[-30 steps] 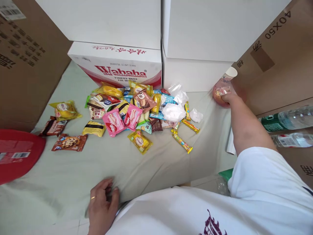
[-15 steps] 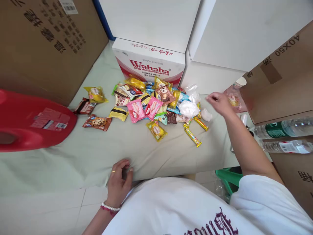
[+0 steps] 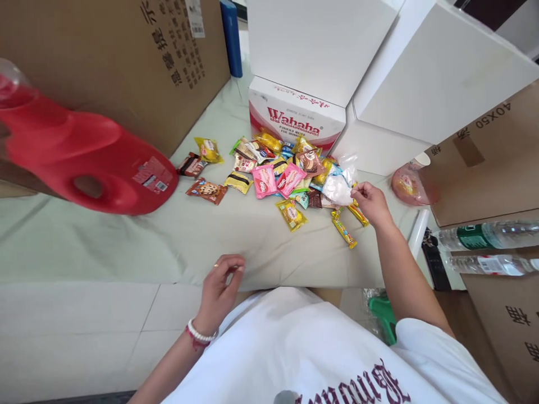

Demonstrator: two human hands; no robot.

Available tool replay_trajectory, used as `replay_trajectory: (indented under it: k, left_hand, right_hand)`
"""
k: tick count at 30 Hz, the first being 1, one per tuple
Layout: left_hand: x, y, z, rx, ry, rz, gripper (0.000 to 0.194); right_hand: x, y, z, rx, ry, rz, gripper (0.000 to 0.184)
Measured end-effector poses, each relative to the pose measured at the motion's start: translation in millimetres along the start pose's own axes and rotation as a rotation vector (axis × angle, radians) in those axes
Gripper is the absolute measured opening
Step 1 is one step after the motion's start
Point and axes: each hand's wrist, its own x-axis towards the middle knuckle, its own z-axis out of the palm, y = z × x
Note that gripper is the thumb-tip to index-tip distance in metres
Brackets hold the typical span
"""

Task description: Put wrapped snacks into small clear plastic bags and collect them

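Observation:
My right hand [image 3: 373, 205] reaches over the right end of a snack pile, thumb and forefinger pinched at the edge of a crumpled white plastic bag [image 3: 337, 189]. Beneath its fingers lie thin yellow stick packets [image 3: 344, 230], partly covered by the hand. My left hand [image 3: 222, 287] rests near the front edge of the table, loosely curled and holding nothing. Two pink wafer packets [image 3: 264, 181] lie at the front of the pile. Closer to me is a yellow wrapped snack [image 3: 291, 215]. A brown cookie packet [image 3: 206, 191] lies off to the left with a few others.
A red jug [image 3: 101, 151] stands on the left, before a large cardboard box [image 3: 126, 73]. Behind the snacks is a Wahaha carton [image 3: 295, 118], with white boxes [image 3: 320, 45] around it. Clear bottles [image 3: 484, 233] and a pink plastic bag [image 3: 408, 185] are on the right.
My right hand has moved left and down to the white plastic bag, covering the spot of a small white crumpled piece. My left fingers have curled in more. The view has shifted left.

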Motion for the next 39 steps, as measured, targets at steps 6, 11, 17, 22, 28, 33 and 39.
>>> replay_trajectory:
  k: [6, 11, 17, 22, 28, 33, 39]
  left_hand:
    - [20, 23, 27.7, -0.021, -0.147, 0.063, 0.014]
    - [1, 15, 19.6, -0.025, -0.112, -0.033, 0.015]
    - [-8, 17, 18.2, -0.149, -0.124, -0.215, 0.022]
    - [26, 54, 67.4, -0.313, -0.246, -0.222, 0.039]
    - [54, 69, 106.9, -0.379, -0.363, -0.118, 0.041]
    - [51, 55, 91.9, -0.497, -0.475, -0.29, 0.048]
    - [41, 46, 78.1, -0.535, -0.605, -0.307, 0.044]
  right_hand:
    - [15, -6, 57, -0.348, 0.047, -0.04, 0.02]
    - [22, -5, 61, -0.328, 0.042, 0.017, 0.013]
    - [-56, -19, 50, 0.601, 0.095, 0.046, 0.029]
    - [-135, -49, 88, 0.971, -0.146, 0.18, 0.036]
    - [-165, -53, 87, 0.88, -0.257, 0.103, 0.025]
    - [-167, -33, 55, 1.043, -0.352, 0.301, 0.035]
    - [-170, -24, 58, 1.067, -0.454, 0.348, 0.041]
